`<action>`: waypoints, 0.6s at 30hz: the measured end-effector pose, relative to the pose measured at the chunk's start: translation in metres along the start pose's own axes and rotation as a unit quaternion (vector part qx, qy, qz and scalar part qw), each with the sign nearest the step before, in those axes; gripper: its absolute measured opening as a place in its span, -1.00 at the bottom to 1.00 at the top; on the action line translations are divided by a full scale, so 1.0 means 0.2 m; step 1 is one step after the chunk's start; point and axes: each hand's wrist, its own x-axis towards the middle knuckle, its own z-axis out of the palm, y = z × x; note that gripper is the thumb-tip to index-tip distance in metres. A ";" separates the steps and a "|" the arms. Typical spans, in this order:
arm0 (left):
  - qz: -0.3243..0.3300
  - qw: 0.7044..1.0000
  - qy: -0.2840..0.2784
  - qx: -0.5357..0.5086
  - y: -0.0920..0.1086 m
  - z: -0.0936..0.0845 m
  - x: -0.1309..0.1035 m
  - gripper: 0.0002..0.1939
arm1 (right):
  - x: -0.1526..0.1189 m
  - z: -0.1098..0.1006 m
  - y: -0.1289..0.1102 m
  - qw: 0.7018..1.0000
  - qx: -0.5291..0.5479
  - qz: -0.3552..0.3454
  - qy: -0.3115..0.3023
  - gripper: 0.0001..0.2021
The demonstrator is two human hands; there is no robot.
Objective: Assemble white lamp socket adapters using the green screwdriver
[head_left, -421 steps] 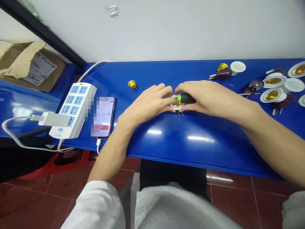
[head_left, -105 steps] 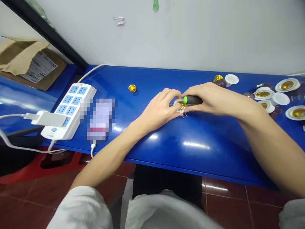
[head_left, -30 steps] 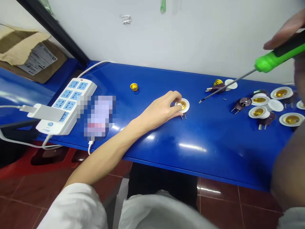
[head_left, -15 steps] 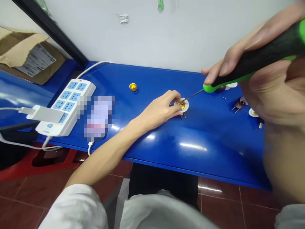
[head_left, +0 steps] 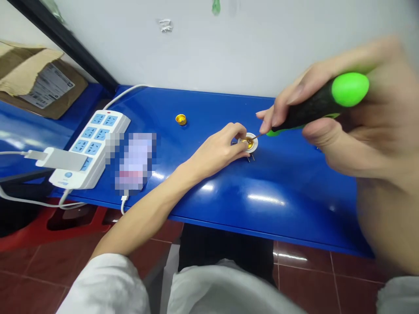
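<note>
My left hand (head_left: 225, 146) grips a round lamp socket (head_left: 251, 144) with a white rim, a gold metal inside and metal prongs below, holding it at the blue table. My right hand (head_left: 353, 117) is wrapped round a black and green screwdriver (head_left: 310, 107), its bright green end towards me. The screwdriver's thin shaft slants down to the left, and its tip is in the gold inside of the socket. A loose gold threaded shell (head_left: 181, 119) stands on the table to the left of the socket.
A white power strip (head_left: 93, 148) with a plugged-in charger lies at the left, beside a blurred-out phone (head_left: 135, 161) on a white cable. An opened cardboard box (head_left: 42, 83) is at the far left. The blue table (head_left: 209, 209) meets a pale wall behind.
My right hand and the screwdriver have come lower and nearer to the socket, so that the handle's green end now shows. My left hand keeps its grip on the socket.
</note>
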 end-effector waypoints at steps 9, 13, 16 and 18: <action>0.003 1.000 0.005 -0.017 0.00 0.00 0.00 -0.79 | 0.00 0.00 -0.01 0.999 -0.037 -0.006 -0.017 -0.77; 0.007 1.000 0.006 -0.015 -0.01 0.00 0.00 -0.78 | 0.00 0.00 -0.01 0.999 -0.037 -0.012 -0.025 -0.76; 0.010 1.000 0.008 -0.012 -0.01 0.00 0.00 -0.79 | 0.00 0.00 -0.01 0.999 -0.041 -0.012 -0.023 -0.75; 0.005 1.000 0.006 -0.021 -0.01 0.00 0.00 -0.78 | 0.00 0.00 -0.01 0.999 -0.041 -0.013 -0.022 -0.75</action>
